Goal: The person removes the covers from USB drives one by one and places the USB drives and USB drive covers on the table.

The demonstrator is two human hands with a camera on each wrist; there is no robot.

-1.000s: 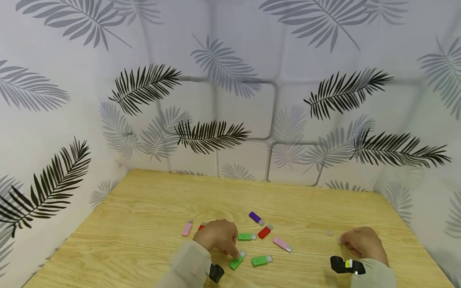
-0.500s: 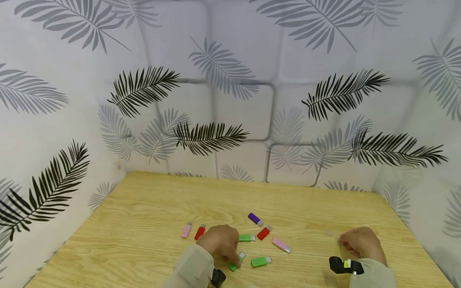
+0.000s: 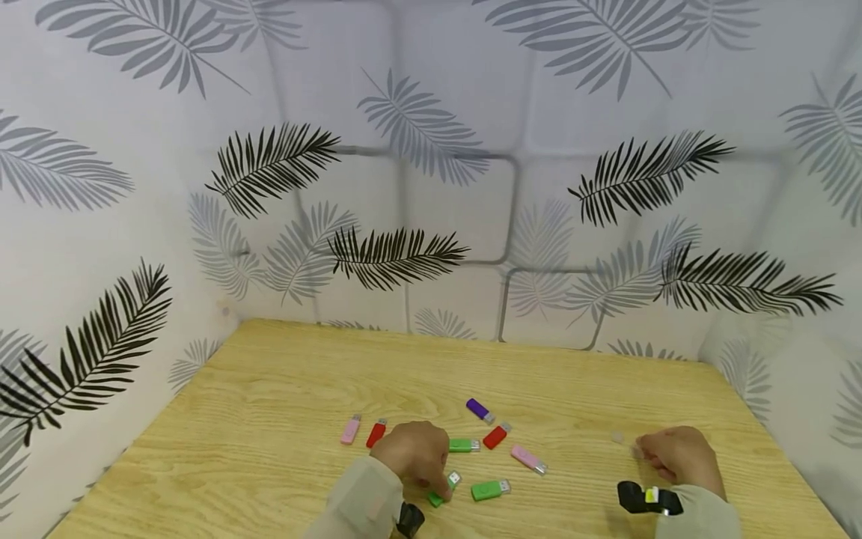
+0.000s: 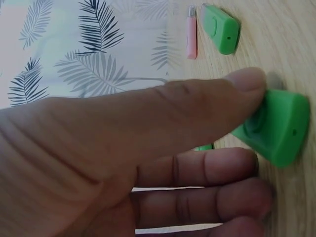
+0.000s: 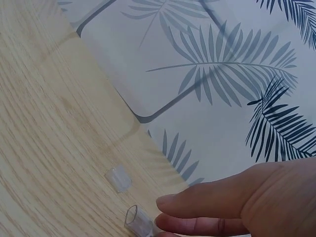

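My left hand (image 3: 415,453) pinches a green USB flash drive (image 4: 288,126) low over the table, its thumb (image 4: 217,98) lying across the side. In the head view the drive's metal plug pokes out past the fingertips. The other fingers are bent beneath the thumb in the left wrist view. Over at the right, my right hand (image 3: 680,453) rests with its fingertips right at a clear plastic cap (image 5: 139,223); the thumb stands apart from that cap. A second clear cap (image 5: 119,178) lies just beyond it on the wood.
On the wooden table (image 3: 296,374) lie more flash drives: purple (image 3: 480,409), red (image 3: 497,436), pink (image 3: 529,459), green (image 3: 491,489) and another green (image 3: 463,445). Left of them are a pink drive (image 3: 350,430) and a red drive (image 3: 376,433). Leaf-patterned cloth (image 3: 451,292) surrounds the table.
My left hand has moved slightly right and down, its fingertips now over the green flash drive's body. The red drive at left shows more. My right hand stays in place.
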